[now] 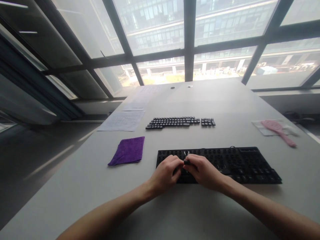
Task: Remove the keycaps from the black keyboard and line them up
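Bare forearms (110,213), bare wrists (150,190), bare fingers (176,162) (both sides alike)

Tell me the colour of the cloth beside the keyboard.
The cloth is purple, as the head view shows.

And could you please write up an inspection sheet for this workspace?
Surface: white table, partly shadowed near the person.
Job's things: black keyboard beneath both hands; dark keycaps in two groups beyond it.
Clutter: purple cloth and paper sheets at left; pink handled item at right.
Grips: right grip pinches a small dark piece; left grip meets it, its hold unclear.
Cables: dark loop at the keyboard's far edge, too small to identify.
Surroundings: large windows beyond; curtain at left.
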The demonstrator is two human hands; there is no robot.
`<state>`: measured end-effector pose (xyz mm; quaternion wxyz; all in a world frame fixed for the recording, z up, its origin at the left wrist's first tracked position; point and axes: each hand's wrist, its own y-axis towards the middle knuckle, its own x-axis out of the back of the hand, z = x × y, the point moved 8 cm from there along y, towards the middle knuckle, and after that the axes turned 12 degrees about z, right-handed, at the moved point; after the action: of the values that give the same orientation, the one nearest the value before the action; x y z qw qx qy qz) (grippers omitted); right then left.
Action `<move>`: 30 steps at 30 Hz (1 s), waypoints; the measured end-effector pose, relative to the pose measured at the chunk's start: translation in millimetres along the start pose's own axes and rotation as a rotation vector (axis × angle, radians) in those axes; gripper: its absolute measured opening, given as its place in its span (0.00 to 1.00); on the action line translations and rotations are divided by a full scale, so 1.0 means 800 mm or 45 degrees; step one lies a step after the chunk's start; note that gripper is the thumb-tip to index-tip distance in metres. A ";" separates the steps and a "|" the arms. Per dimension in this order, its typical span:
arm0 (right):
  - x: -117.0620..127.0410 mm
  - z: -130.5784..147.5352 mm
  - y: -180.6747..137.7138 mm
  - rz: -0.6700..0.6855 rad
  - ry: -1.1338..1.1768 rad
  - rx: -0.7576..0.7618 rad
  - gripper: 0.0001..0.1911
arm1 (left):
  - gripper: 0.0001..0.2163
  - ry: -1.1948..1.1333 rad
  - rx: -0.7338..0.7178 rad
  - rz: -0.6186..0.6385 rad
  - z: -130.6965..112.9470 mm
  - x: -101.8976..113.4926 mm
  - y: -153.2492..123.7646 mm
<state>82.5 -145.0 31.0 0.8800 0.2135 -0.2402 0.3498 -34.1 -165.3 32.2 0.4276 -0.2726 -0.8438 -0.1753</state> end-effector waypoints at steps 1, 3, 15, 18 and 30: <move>-0.001 0.001 -0.002 0.002 -0.011 0.013 0.12 | 0.07 0.004 -0.006 0.017 -0.002 0.000 0.000; -0.002 0.002 -0.005 -0.003 -0.015 0.034 0.12 | 0.05 0.017 -0.014 0.065 -0.006 0.000 0.002; 0.005 -0.011 -0.013 -0.038 0.196 0.047 0.09 | 0.07 0.020 0.044 0.070 -0.002 -0.014 0.010; 0.014 -0.011 -0.013 -0.104 0.280 0.071 0.08 | 0.04 -0.007 0.027 0.050 -0.005 -0.015 0.009; 0.010 -0.003 -0.017 -0.171 0.061 0.119 0.07 | 0.04 -0.086 -0.069 -0.155 -0.017 -0.002 -0.001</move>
<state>97.8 -148.6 31.3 0.8960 0.2617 -0.1876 0.3057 -25.4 -173.9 38.6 0.3799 -0.2380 -0.8678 -0.2146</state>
